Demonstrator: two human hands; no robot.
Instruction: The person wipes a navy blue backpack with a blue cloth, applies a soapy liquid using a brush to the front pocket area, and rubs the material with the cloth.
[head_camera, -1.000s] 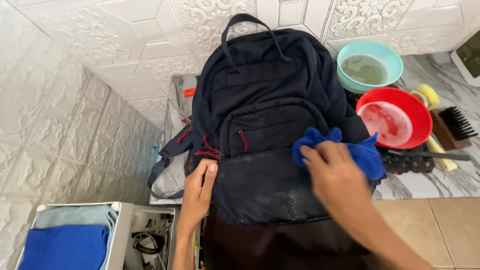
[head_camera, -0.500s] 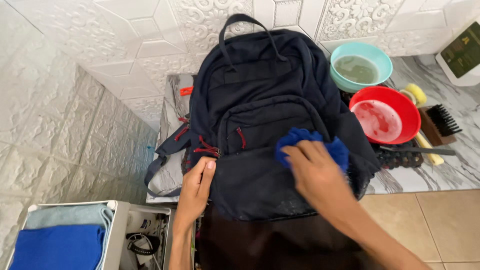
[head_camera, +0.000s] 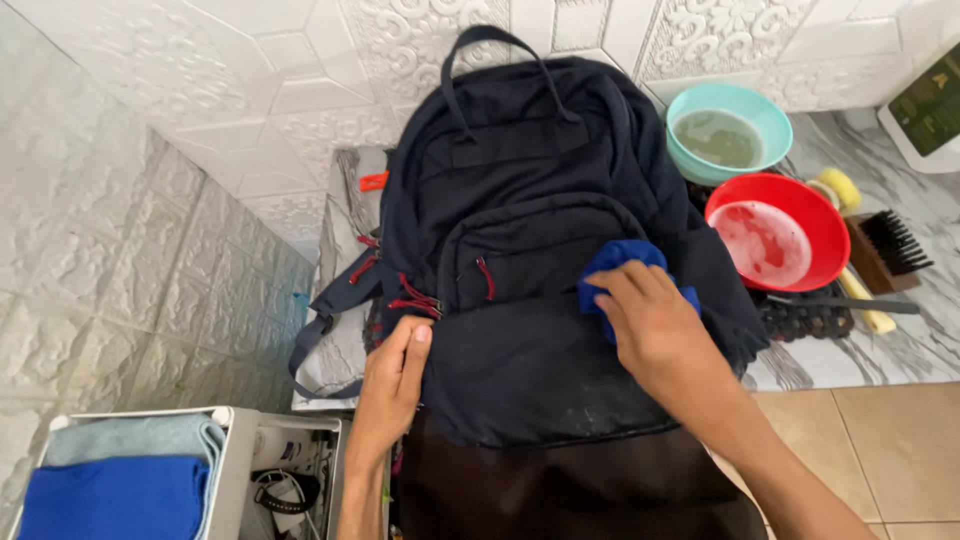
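A dark navy backpack (head_camera: 540, 250) lies face up on a grey marbled counter (head_camera: 860, 350) set against a white embossed tile wall (head_camera: 300, 80), its carry loop pointing toward the wall and its lower edge hanging over the near rim. The fabric is matte and deep blue, almost black, with red zip pulls (head_camera: 485, 278) on the front pocket and along the left seam; a pale, dusty or damp sheen marks the bottom panel. A dark shoulder strap (head_camera: 320, 320) trails off the left side of the counter.

The right hand (head_camera: 650, 325) presses a crumpled bright blue cloth (head_camera: 620, 265) flat against the right side of the front pocket, fingers spread over it rather than curled into a fist. The left hand (head_camera: 395, 375) rests open against the bag's lower left edge, fingers extended, steadying it without closing around anything. The two hands are well apart, one on each side of the bag.

Just beside the backpack to the right stand a turquoise bowl (head_camera: 730, 130) of cloudy water and a red bowl (head_camera: 780, 235) with a whitish, soapy liquid. Near them lie a dark-bristled scrub brush (head_camera: 885, 250) and a yellow sponge (head_camera: 840, 185). At lower left, below counter level, a white bin (head_camera: 240, 450) holds folded blue (head_camera: 110, 495) and pale blue towels (head_camera: 130, 435).
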